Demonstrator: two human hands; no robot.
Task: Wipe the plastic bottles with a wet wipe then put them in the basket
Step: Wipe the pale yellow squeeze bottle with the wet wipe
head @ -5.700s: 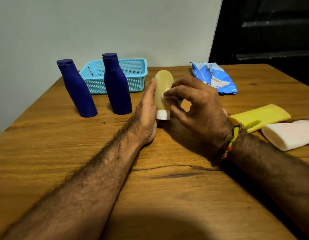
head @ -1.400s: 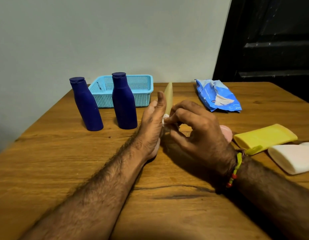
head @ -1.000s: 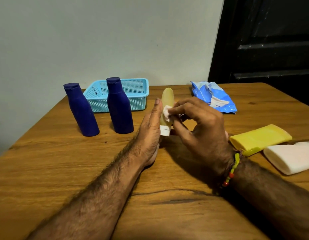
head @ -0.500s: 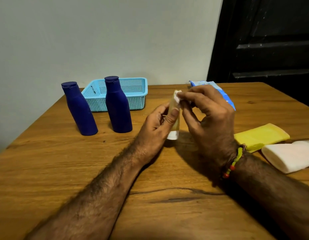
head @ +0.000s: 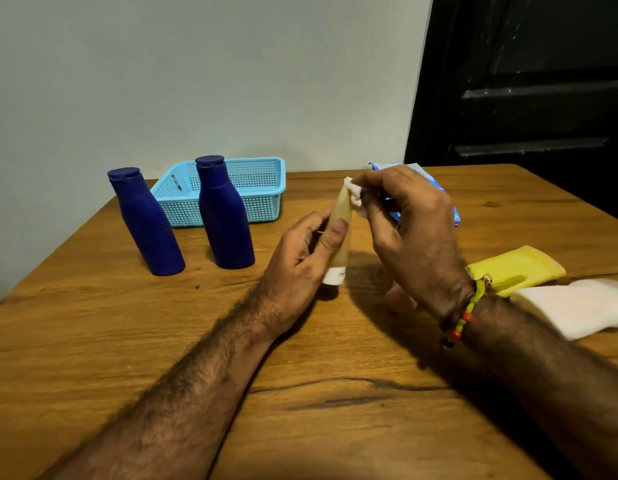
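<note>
Left hand grips tube, cap down. Right hand pinches wipe against its tip. Basket behind.

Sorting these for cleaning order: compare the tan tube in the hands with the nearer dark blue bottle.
The tan tube is slim, translucent, white-capped, gripped cap-down by the left hand; the blue bottle is wider, opaque, blue-capped, standing untouched cap-up. Both are upright and outside the basket.

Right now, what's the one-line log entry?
step: wiping | left hand: grips tan tube, cap down | right hand: pinches wet wipe at tube top | basket: no bottles visible inside
</note>
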